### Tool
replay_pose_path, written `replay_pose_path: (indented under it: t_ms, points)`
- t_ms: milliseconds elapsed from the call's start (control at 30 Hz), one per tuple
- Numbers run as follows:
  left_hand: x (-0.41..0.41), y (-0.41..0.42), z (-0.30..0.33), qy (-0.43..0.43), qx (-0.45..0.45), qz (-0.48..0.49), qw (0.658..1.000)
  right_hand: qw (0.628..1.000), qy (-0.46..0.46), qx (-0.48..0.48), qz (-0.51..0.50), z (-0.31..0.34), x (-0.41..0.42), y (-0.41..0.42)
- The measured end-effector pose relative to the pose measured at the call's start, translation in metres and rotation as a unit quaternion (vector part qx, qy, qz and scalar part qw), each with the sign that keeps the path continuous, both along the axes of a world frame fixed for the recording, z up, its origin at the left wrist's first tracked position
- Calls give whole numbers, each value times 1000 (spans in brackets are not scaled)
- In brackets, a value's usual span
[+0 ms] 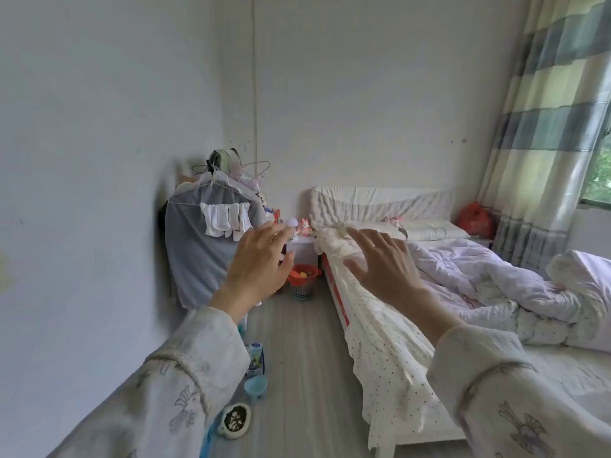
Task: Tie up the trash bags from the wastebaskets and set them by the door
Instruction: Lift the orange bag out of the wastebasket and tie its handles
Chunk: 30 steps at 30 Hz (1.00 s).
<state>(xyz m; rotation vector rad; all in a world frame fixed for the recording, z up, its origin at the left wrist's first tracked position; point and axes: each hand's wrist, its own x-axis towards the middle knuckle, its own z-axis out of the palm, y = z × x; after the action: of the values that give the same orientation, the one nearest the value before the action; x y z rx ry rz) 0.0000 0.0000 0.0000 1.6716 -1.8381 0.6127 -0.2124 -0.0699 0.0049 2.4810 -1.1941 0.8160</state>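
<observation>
At 12 o'clock on the floor, btwn the bed (390, 368) and a covered clothes rack (201, 252), stands a small blue wastebasket (301, 290) w/ an orange trash bag (302, 274) lining it; some yellowish bits inside. Left hand (256, 266) is raised w/ fingers spread, holding nothing, well short of the basket. Right hand (383, 266) likewise open, fingers splayed, hovering at the bed edge, empty. Bag prob. thin, soft, light, a bit slippery; likely tears if yanked. Best grip: gather the rim folded over the basket lip at opposite sides, lift straight up, then knot. Door not in view. Bottles and a cup (256, 388) sit along the wall at 7 o'clock.
</observation>
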Motion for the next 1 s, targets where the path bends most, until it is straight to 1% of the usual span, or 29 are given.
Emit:
replay_pose_path:
  t_ms: [100, 200, 267, 400, 567, 700, 833, 1000]
  points:
    - [-6, -25, -21, 74, -13, -43, 996, 998, -45, 31, 26, -22, -2, -25]
    - [-6, -58, -52, 134, -2, -49, 990, 994, -78, 75, 31, -54, 0, -58]
    - [-3, -86, -75, 156, -9, -50, 986, 989, -104, 97, 40, -78, 4, -86]
    - [8, -153, -121, 205, 23, -48, 977, 980, -118, 158, 41, -121, 19, -155]
    - [40, -258, -161, 278, 85, -34, 956, 966, -143, 215, 28, -156, 48, -259]
    - [67, -345, -175, 292, 120, -22, 948, 949, -158, 270, 34, -170, 70, -342]
    - [91, -438, -174, 297, 156, -16, 942, 948, -161, 275, 30, -171, 91, -437]
    - [120, -565, -181, 314, 156, -11, 937, 945, -167, 279, 45, -179, 121, -569]
